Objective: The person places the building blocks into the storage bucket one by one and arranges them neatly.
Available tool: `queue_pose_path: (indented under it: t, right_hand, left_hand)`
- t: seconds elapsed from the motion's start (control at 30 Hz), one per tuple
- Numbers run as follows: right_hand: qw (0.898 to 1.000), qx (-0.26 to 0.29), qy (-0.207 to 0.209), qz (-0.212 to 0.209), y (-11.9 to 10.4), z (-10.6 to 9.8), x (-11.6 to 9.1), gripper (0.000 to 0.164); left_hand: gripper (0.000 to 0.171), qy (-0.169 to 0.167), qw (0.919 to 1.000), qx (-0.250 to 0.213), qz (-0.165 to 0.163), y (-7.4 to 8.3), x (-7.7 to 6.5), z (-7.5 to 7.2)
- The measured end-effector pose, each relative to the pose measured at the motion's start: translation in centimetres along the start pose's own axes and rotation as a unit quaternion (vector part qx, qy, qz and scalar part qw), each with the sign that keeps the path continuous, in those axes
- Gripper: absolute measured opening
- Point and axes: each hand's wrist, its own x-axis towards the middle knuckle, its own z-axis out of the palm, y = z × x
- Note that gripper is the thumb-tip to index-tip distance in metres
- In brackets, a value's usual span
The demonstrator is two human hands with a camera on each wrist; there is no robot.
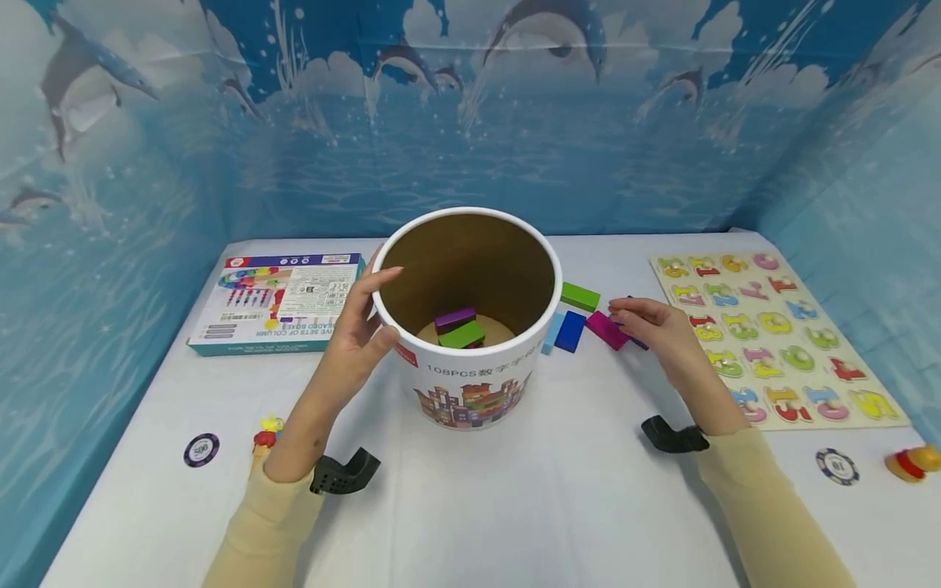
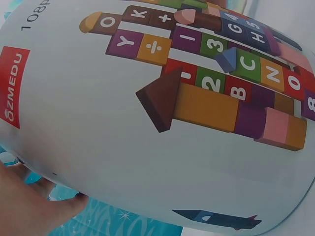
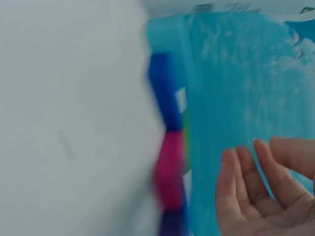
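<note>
A tall white bucket (image 1: 470, 384) with printed block pictures stands mid-table. My left hand (image 1: 356, 327) grips it at the left of its rim, index fingertip over the edge and thumb against the outside. Inside lie a purple block (image 1: 455, 319) and a green block (image 1: 462, 334). Right of the bucket, my right hand (image 1: 662, 335) hovers by a magenta block (image 1: 607, 330), its fingers loosely bent with nothing between them in the right wrist view. Nearby are a blue block (image 1: 570, 331), a light blue block (image 1: 551, 333) and another green block (image 1: 580, 296). A dark block lies partly hidden under the right hand.
At the back left lies a flat toy box (image 1: 279, 302); a number puzzle board (image 1: 779, 343) lies at the right. Poker chips (image 1: 202, 450) sit near both sides. An ice-cream-shaped toy (image 1: 266, 437) is partly behind the left forearm, and a small yellow-red toy (image 1: 914, 463) stands far right.
</note>
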Motion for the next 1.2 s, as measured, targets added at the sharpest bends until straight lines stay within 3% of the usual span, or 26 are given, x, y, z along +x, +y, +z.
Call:
queue_pose_path:
  t: [0.07, 0.3, 0.53, 0.7, 0.8, 0.9, 1.03, 1.1, 1.2]
  right_hand:
    - [0.999, -0.039, 0.022, 0.019, 1.2, -0.3, -0.4, 0.055]
    - [0.99, -0.135, 0.023, -0.018, 1.8, -0.3, -1.4, 0.05]
    - [0.973, -0.208, 0.078, -0.065, 2.2, 1.0, -1.1, 0.047]
    - [0.953, -0.259, 0.09, -0.127, 2.4, 1.8, -0.8, 0.046]
    - [0.947, -0.272, 0.096, -0.144, 2.4, 2.1, -0.7, 0.044]
    - [0.95, -0.265, 0.089, -0.138, 2.4, 2.1, -0.8, 0.041]
    - [0.97, -0.216, 0.066, -0.085, 1.9, 1.4, -1.3, 0.043]
    - [0.984, -0.163, 0.06, -0.049, 1.3, 1.0, -1.5, 0.047]
    - [0.998, -0.043, 0.03, -0.038, -0.6, 0.4, -2.3, 0.049]
  left_hand:
    - [0.066, 0.002, 1.0, -0.002, 0.0, 0.0, 0.0, -0.1]
    - [0.065, 0.003, 1.0, -0.008, 0.0, 0.1, 0.1, 0.0]
    - [0.068, 0.0, 1.0, -0.003, 0.006, 0.3, 0.3, 0.0]
    - [0.067, 0.001, 0.9999, -0.002, 0.01, 0.2, 0.4, -0.1]
    - [0.067, 0.003, 1.0, -0.002, 0.007, 0.1, 0.3, -0.1]
    - [0.066, 0.006, 1.0, -0.003, -0.002, 0.3, 0.2, 0.0]
    - [0.064, 0.006, 0.9999, -0.01, -0.008, 1.0, 0.2, 0.3]
    - [0.065, 0.005, 0.9999, -0.01, -0.007, 1.6, 0.2, 0.6]
    - [0.068, 0.004, 1.0, -0.005, -0.007, 2.2, 0.2, 0.7]
